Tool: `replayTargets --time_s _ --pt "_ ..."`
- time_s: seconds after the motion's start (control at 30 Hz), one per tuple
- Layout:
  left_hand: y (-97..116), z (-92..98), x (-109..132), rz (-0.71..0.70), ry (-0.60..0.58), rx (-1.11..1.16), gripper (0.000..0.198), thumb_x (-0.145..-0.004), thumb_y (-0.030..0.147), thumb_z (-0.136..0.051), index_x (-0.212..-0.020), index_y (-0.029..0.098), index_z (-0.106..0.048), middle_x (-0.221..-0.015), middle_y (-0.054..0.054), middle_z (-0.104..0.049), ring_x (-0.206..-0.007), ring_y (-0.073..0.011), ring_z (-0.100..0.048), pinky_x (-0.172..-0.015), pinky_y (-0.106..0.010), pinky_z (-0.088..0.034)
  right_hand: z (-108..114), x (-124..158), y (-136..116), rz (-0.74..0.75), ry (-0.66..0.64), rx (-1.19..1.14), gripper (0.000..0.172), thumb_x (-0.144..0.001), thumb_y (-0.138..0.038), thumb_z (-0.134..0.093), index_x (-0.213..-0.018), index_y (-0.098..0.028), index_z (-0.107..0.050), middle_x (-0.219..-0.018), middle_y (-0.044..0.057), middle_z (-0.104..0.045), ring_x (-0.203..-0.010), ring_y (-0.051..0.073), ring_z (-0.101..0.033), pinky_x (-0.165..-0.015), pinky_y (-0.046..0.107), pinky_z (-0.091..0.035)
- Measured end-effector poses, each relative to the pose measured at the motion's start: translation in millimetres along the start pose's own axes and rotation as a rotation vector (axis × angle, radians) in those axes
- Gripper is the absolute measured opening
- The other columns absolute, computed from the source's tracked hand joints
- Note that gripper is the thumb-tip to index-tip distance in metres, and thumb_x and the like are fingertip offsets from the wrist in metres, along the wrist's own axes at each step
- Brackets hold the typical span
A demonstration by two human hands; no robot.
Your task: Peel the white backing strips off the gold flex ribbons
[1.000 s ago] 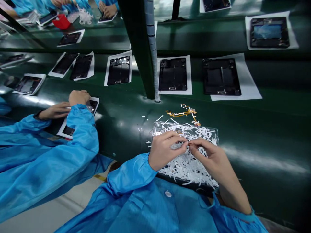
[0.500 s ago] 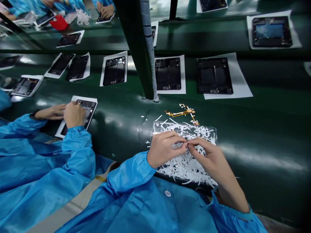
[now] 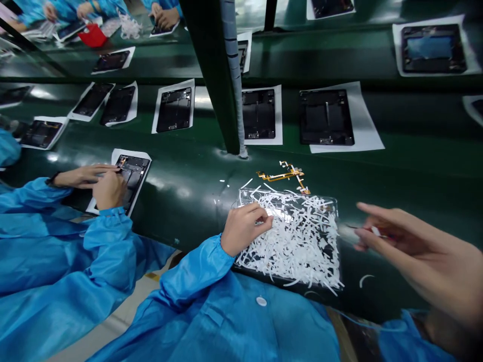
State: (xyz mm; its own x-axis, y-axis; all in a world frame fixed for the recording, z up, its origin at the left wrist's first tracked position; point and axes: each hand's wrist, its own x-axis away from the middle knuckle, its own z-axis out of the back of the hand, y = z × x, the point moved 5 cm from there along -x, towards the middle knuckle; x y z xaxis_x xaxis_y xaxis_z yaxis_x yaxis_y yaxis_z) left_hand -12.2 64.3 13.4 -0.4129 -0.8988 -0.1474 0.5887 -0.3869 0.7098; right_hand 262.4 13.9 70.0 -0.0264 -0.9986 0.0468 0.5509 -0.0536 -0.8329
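Note:
My left hand (image 3: 246, 229) is over the left part of a clear tray (image 3: 337, 213) heaped with white strips (image 3: 294, 246). Its thumb and forefinger are pinched together, and whatever may be between them is too small to make out. To the right of the tray, my right hand (image 3: 418, 249) is raised over the green bench, blurred by motion. A thin dark tip and a small white bit show at its curled fingers; I cannot tell what they belong to. Behind the tray lie orange flex cables (image 3: 285, 175).
A green post (image 3: 211, 75) with a grey wrapped conduit (image 3: 234, 80) rises behind the tray. Tablet housings (image 3: 326, 118) on white sheets line the bench beyond. At left, a co-worker's hands (image 3: 109, 188) work on another housing (image 3: 134, 173). A loose strip (image 3: 366, 279) lies right of the tray.
My hands, fingertips together over the tray half a second ago, have parted. The right moved well to the right; the left shifted slightly left. The co-worker's hands moved slightly left and down.

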Motion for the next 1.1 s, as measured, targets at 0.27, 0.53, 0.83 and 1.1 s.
replayTargets --time_s 0.27,0.53,0.83,1.1 --pt "38.9 -4.8 -17.2 -0.044 -0.123 0.444 0.026 -0.088 0.039 -0.073 -0.107 0.021 -0.072 -0.102 -0.005 -0.071 -0.09 -0.0166 -0.065 -0.077 -0.029 -0.053 -66.7 -23.1 -30.2 0.295 -0.271 0.117 0.067 -0.099 -0.048 -0.054 -0.16 -0.036 -0.028 -0.098 0.005 -0.07 -0.075 0.017 -0.072 -0.063 0.029 -0.065" --pt "27.4 -9.4 -17.0 0.118 -0.094 0.564 0.013 -0.09 0.03 -0.07 -0.094 0.018 -0.073 -0.086 -0.004 -0.07 -0.077 -0.0136 -0.063 -0.065 -0.025 -0.049 -66.2 -23.0 -30.8 0.378 -0.167 0.199 0.059 -0.101 -0.033 -0.055 -0.156 -0.034 -0.035 -0.099 0.002 -0.074 -0.083 0.017 -0.075 -0.074 0.029 -0.064" --pt "32.2 -10.2 -14.8 0.07 -0.004 0.387 0.01 -0.088 0.025 -0.07 -0.094 0.018 -0.075 -0.086 -0.003 -0.074 -0.075 -0.0137 -0.064 -0.064 -0.026 -0.048 -66.0 -16.1 -47.0 0.553 -0.025 0.314 0.043 -0.099 -0.018 -0.058 -0.141 -0.021 -0.05 -0.109 0.007 -0.072 -0.096 0.019 -0.072 -0.082 0.029 -0.058" --pt "34.1 -12.5 -11.7 0.061 0.047 0.387 0.014 -0.09 0.029 -0.069 -0.087 0.016 -0.075 -0.082 -0.004 -0.073 -0.073 -0.0138 -0.064 -0.062 -0.026 -0.048 -73.8 -14.1 -48.2 0.542 0.003 0.433 0.004 -0.097 -0.018 -0.059 -0.1 -0.016 -0.059 -0.091 0.004 -0.065 -0.077 0.015 -0.065 -0.066 0.028 -0.05"
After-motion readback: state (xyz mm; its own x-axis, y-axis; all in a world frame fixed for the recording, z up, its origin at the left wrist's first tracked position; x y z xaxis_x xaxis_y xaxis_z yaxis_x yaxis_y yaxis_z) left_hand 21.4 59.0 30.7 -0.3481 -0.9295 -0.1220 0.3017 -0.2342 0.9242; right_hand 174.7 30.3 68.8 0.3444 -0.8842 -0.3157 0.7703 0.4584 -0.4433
